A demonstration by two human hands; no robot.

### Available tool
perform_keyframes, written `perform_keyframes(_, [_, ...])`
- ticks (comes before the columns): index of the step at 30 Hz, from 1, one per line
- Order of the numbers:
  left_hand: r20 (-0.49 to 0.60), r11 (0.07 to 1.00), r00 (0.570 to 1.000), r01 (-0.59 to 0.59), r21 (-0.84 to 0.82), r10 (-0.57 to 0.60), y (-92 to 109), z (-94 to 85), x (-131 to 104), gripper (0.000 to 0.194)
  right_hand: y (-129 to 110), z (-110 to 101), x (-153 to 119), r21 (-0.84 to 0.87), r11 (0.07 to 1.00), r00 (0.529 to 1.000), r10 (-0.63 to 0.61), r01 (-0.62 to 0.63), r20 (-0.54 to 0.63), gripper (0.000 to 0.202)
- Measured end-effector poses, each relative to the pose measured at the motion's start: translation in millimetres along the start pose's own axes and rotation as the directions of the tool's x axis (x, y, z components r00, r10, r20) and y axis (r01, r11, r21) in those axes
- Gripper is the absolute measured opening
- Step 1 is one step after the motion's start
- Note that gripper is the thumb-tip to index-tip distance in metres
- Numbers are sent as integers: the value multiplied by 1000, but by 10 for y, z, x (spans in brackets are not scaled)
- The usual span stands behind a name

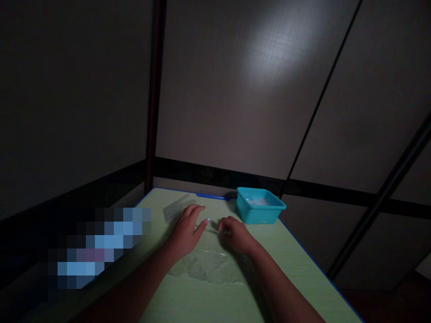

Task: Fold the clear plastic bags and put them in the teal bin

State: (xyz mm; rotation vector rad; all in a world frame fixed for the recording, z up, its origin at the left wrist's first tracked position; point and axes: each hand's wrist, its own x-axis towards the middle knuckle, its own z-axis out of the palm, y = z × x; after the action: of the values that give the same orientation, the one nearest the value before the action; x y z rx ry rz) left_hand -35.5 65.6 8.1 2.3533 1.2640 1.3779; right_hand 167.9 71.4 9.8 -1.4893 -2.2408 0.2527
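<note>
A clear, wrinkled plastic bag or film (212, 267) lies flat on the light green tabletop (202, 305), below and between my hands. My left hand (186, 229) rests over its left side, thumb and fingers apart, with the thumb tip near the film's upper edge. Curled fingers of my right hand (235, 233) close at that upper edge on the right, seemingly pinching the film; the exact contact is hard to see in the dim light. Just beyond my left hand is a translucent greyish sheet or flat piece (173, 210), partly covered by the hand.
A turquoise plastic basket (261, 215) with whitish, clear-looking contents stands at the table's far right corner. The table has a blue edge (215, 196). Dark panelled walls (222, 98) rise close behind and to the left. A pixelated patch covers something at lower left.
</note>
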Motion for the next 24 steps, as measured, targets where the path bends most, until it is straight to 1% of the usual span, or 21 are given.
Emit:
perform_keyframes(2, [13, 1000, 1000, -15, -18, 16, 16, -8, -1, 31, -2, -10, -13, -4, 1000, 1000, 1, -1, 13, 29])
perform_keyframes(4, [65, 999, 997, -35, -40, 38, 33, -11, -11, 29, -13, -40, -39, -19, 1000, 999, 0, 1, 44, 26])
perform_keyframes(7, [194, 997, 979, -55, -52, 64, 29, 7, -44, 30, -21, -116, -78, -59, 998, 992, -5, 13, 130, 27])
perform_keyframes(9, [291, 997, 954, -70, -24, 73, -1, 34, -78, 32, -3, -162, -74, -60, 998, 990, -23, 32, 140, 30])
perform_keyframes(10, [344, 997, 936, -82, -2, 78, -22, 48, -97, 36, 12, -177, -59, -45, 998, 994, -30, 35, 101, 31])
perform_keyframes(12, [445, 993, 892, -111, 34, 84, -67, 70, -136, 43, 45, -183, -10, 16, 999, 998, -29, 30, -56, 30])
perform_keyframes(14, [524, 989, 847, -135, 57, 85, -107, 85, -173, 46, 63, -158, 39, 84, 996, 972, -18, 39, -234, 30])
perform_keyframes(15, [552, 988, 830, -141, 66, 82, -123, 91, -188, 46, 61, -134, 53, 97, 994, 958, -18, 47, -287, 30])
perform_keyframes(16, [572, 987, 817, -145, 75, 77, -134, 97, -200, 47, 51, -104, 58, 92, 995, 953, -13, 43, -303, 33])
perform_keyframes(17, [586, 985, 807, -148, 84, 71, -141, 103, -208, 47, 35, -69, 52, 66, 998, 961, 2, 17, -276, 38])
perform_keyframes(18, [592, 985, 804, -145, 95, 62, -144, 108, -211, 48, 15, -31, 37, 23, 999, 977, 32, -28, -211, 44])
perform_keyframes(19, [587, 984, 808, -138, 110, 48, -143, 112, -206, 48, -6, 7, 17, -32, 997, 991, 71, -75, -114, 49])
perform_keyframes(20, [567, 984, 823, -124, 132, 28, -140, 113, -194, 47, -25, 43, -4, -89, 990, 994, 112, -111, -1, 53])
perform_keyframes(22, [473, 976, 880, -67, 208, -40, -136, 99, -148, 44, -49, 96, -41, -178, 976, 967, 159, -124, 198, 56])
perform_keyframes(23, [401, 967, 912, -25, 255, -83, -140, 82, -116, 41, -51, 109, -53, -202, 973, 951, 166, -114, 262, 56])
perform_keyframes(24, [320, 953, 939, 25, 301, -126, -151, 60, -81, 39, -47, 112, -59, -215, 970, 938, 173, -110, 301, 56])
